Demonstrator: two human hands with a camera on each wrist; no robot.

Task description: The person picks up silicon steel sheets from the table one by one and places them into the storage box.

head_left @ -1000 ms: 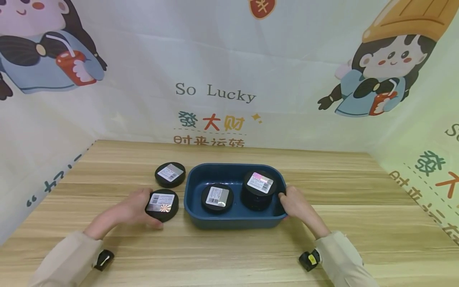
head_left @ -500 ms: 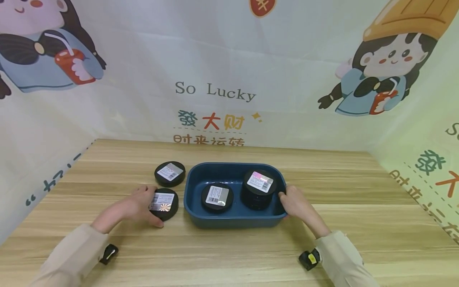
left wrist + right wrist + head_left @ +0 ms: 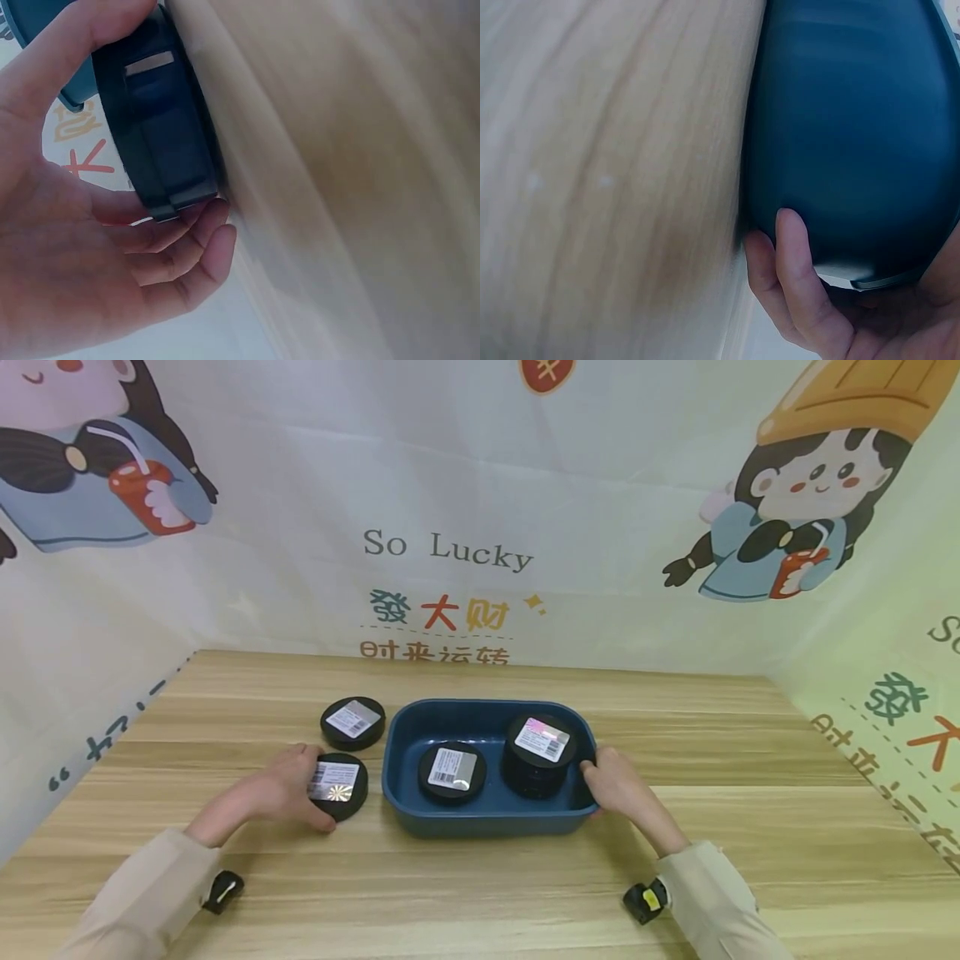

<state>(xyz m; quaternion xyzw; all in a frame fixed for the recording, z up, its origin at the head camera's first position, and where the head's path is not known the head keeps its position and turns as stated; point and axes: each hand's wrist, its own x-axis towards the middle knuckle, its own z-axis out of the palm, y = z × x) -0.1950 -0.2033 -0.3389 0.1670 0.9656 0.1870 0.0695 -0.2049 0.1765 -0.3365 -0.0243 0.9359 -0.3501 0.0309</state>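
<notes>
A flat round black tin (image 3: 343, 792) with a silver label lies on the table left of the blue bin. My left hand (image 3: 281, 789) holds it from the left; in the left wrist view its thumb is on one side and its fingers (image 3: 214, 259) curl at the other. Behind it lies a second black tin (image 3: 353, 723). My right hand (image 3: 617, 782) grips the right end of the blue bin (image 3: 487, 824), with fingers (image 3: 799, 262) against its outer wall. Inside the bin are a single black tin (image 3: 452, 772) and, to its right, a stack of black tins (image 3: 538, 756).
Everything stands on a wood-grain table (image 3: 480, 893). A printed cloth (image 3: 622, 527) rises behind the table and along both sides. Black wrist cameras (image 3: 222, 892) hang by both sleeves, close to the tabletop.
My left wrist has shifted a little to the right, and the left fingers cover more of the tin's left edge. The right hand and the bin have stayed in place.
</notes>
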